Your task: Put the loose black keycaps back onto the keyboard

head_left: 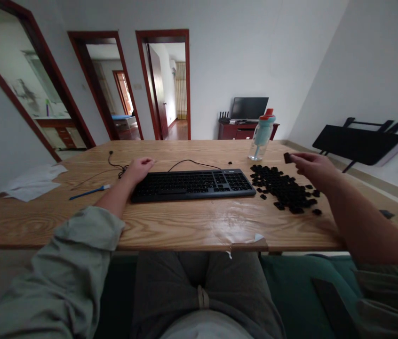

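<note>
A black keyboard (194, 184) lies on the wooden table, its cable running behind it. At its upper left corner is my left hand (140, 169), the fingers curled together; what they hold, if anything, is too small to make out. My right hand (310, 165) pinches a black keycap (287, 158) between thumb and fingertips, raised over the far right of the keycap pile. That pile of loose black keycaps (285, 188) spreads beside the keyboard's right end. One stray keycap (230, 163) sits behind the keyboard.
Behind the pile stands a clear bottle (260, 136) with an orange lid. A blue brush (88, 192) and white papers (35, 181) lie at the left of the table (185, 226). The table's front edge runs just before my lap.
</note>
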Available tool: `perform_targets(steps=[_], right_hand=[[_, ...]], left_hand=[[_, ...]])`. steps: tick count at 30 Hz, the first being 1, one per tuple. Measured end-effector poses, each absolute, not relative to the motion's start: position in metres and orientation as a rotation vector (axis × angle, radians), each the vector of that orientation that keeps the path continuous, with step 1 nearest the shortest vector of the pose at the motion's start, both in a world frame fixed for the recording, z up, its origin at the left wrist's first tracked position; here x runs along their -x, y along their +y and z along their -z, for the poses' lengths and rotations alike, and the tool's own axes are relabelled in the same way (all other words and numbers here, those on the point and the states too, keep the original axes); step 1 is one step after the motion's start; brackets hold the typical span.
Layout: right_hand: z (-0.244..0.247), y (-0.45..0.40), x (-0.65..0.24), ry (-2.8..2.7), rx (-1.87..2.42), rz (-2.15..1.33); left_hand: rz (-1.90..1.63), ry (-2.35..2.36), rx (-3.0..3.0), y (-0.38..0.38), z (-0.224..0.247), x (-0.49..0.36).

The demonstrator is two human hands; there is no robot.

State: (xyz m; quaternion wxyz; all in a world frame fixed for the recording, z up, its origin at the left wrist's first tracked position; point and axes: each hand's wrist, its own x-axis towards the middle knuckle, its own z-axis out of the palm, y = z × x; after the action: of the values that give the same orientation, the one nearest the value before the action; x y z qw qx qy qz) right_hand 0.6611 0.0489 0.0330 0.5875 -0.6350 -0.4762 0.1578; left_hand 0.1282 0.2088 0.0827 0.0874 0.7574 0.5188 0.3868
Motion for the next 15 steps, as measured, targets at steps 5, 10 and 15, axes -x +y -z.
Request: perform_targets(steps=[5,10,15], right_hand=[[-0.075,0.074,-0.547,-1.304,0.944,-1.001],[-0.067,0.096,-0.486,-1.401,0.769,-1.262],[-0.049,0.099,-0.484,-1.41,0.814,-1.389]], left_hand=[[-1.278,0.895,-2.535,0.148,-0.088,-0.227],[-1.248,0.563,-2.606,0.115,-0.075,-0.285],[-1.274,0.64,-2.691,0.121,-0.063,-0.278]])
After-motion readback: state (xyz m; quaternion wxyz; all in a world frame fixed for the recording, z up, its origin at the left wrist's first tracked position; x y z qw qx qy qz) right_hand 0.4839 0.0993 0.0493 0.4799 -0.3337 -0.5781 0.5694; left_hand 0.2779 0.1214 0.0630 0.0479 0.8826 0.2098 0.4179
